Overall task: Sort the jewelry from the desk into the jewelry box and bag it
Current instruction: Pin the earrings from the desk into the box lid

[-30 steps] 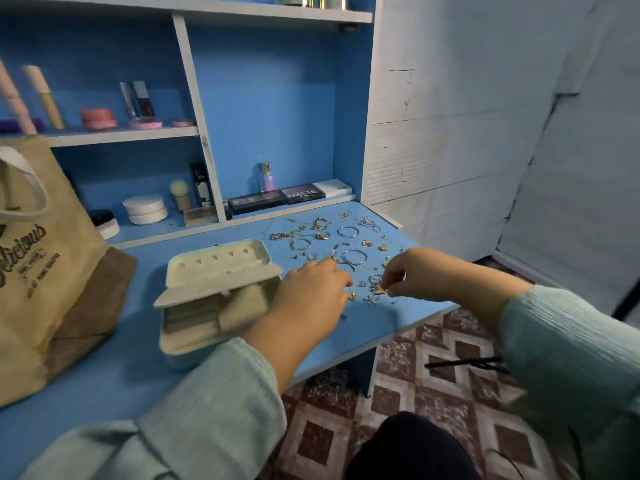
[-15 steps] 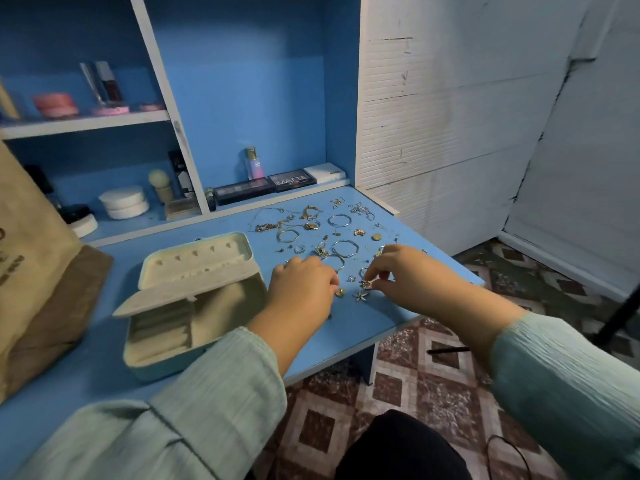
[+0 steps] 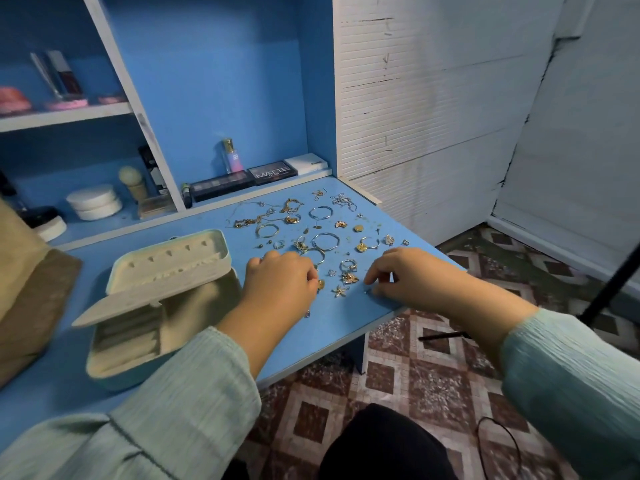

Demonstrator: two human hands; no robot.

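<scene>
Several gold and silver pieces lie scattered on the blue desk (image 3: 346, 317): hoops (image 3: 320, 213), chains (image 3: 343, 200), a gold flower piece (image 3: 349, 278) and a star piece (image 3: 340, 291). The cream jewelry box (image 3: 138, 341) stands open at the left, with its lid (image 3: 169, 261) tilted back. My left hand (image 3: 280, 282) rests curled beside the box, its fingertips by a small gold pendant (image 3: 320, 285). My right hand (image 3: 412, 275) hovers low near the front edge, index finger and thumb down by a tiny stud (image 3: 367, 291). The brown paper bag (image 3: 31, 299) lies at the far left.
Shelves behind the desk hold makeup palettes (image 3: 273, 172), a small bottle (image 3: 231, 156), round white compacts (image 3: 93, 202) and a brush (image 3: 133, 183). A white wall (image 3: 433, 116) borders the desk's right side. Below is tiled floor (image 3: 415, 368) with a dark tripod leg (image 3: 609, 278).
My head has turned right, so the bag has slid mostly out of view. My right fingertips have shifted right, away from the star piece. My left hand has barely moved.
</scene>
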